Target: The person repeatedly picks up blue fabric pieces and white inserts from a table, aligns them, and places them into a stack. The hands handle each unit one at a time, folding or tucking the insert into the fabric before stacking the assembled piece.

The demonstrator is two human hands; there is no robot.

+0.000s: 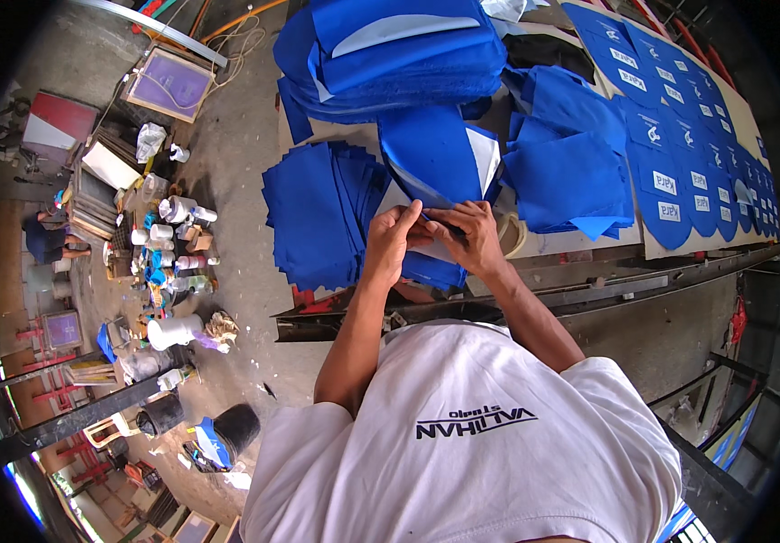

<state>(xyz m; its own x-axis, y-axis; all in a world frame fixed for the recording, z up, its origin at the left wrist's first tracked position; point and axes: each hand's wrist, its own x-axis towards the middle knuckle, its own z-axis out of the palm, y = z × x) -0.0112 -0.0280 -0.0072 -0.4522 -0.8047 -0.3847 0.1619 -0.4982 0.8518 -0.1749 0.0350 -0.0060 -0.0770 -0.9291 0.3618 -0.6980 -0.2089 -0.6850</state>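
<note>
At the near edge of the table, my left hand (392,239) pinches the near end of a blue fabric piece (431,149) with its thumb and fingers. Close beside it, my right hand (469,237) is closed on the same end, fingers bent. Something small and dark shows under its fingers; I cannot make out what it is. A pale underside shows along the piece's right side. Left of my hands lies a fanned stack of blue fabric pieces (313,213); a looser stack of blue pieces (571,172) sits to the right.
A tall pile of blue fabric (408,72) stands behind my hands. Printed blue panels (666,181) lie on boards at the right. A cream ring-shaped thing (513,237) rests beside my right hand. A metal rail (589,294) runs along the table front. Containers (175,332) crowd the floor at left.
</note>
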